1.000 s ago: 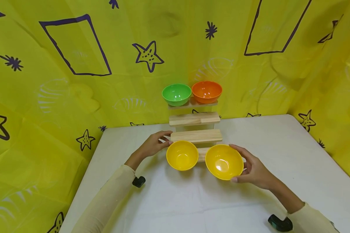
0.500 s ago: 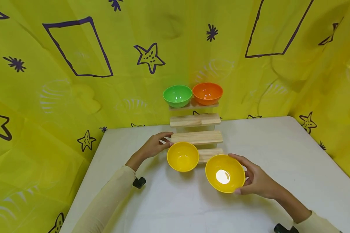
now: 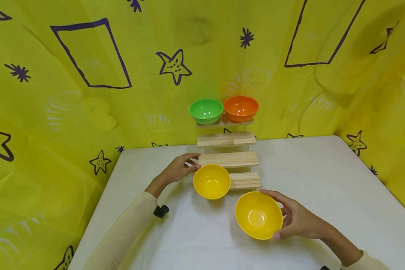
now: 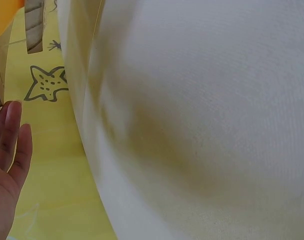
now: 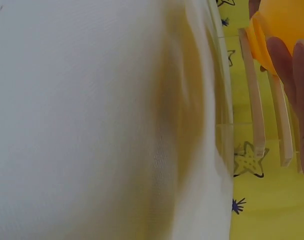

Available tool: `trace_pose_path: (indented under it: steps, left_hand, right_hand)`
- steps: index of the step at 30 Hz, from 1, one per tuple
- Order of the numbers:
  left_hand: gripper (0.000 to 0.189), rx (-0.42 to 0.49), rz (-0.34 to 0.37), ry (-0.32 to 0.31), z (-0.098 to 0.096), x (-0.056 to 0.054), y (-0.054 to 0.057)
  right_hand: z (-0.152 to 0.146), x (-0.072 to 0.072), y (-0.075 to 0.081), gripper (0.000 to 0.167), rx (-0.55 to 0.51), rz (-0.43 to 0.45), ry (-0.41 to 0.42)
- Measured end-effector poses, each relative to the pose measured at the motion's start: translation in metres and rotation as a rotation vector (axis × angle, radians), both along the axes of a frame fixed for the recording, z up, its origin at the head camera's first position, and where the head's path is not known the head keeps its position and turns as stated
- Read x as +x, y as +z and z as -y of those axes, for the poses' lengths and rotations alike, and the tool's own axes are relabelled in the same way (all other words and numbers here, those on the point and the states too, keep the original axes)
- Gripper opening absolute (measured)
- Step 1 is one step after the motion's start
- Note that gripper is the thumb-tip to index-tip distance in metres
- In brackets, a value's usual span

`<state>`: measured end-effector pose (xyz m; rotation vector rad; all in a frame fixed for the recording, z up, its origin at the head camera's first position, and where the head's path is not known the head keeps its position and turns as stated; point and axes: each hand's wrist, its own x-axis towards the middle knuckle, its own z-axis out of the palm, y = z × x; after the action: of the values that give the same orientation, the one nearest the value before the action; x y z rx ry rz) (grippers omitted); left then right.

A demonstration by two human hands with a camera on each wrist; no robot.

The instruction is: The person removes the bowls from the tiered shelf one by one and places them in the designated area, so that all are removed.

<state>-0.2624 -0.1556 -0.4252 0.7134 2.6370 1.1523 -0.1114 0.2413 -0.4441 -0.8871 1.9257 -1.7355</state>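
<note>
My right hand (image 3: 298, 219) holds a yellow bowl (image 3: 258, 217) by its right side, thumb low and fingers near the rim. The bowl is apart from the wooden rack, in front of its lowest step, tilted toward me. My left hand (image 3: 177, 168) grips the left end of a step of the wooden rack (image 3: 228, 159) between fingers and thumb. A second yellow bowl (image 3: 212, 183) stands at the left of the lowest step, close to the left thumb. In the left wrist view, fingers (image 4: 11, 125) touch the wood's edge.
A green bowl (image 3: 206, 112) and an orange bowl (image 3: 241, 109) sit side by side on the top step. A white-covered table (image 3: 307, 161) carries the rack. Behind it hangs a yellow patterned cloth (image 3: 138, 101).
The right hand has brought its yellow bowl off the lowest step, down and toward me. The left hand and the other bowls have stayed in place.
</note>
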Motion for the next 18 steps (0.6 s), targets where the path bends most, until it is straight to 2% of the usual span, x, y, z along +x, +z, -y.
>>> trace_pose_path:
  steps: [6, 18]
  left_hand:
    - [0.051, 0.008, -0.004, -0.005, 0.001, -0.001, -0.001]
    - [0.052, -0.002, 0.001, -0.008, 0.001, 0.001, 0.001]
  right_hand:
    - [0.008, 0.003, -0.002, 0.100, -0.018, 0.065, 0.071]
    - [0.024, 0.005, -0.007, 0.098, 0.006, 0.157, 0.157]
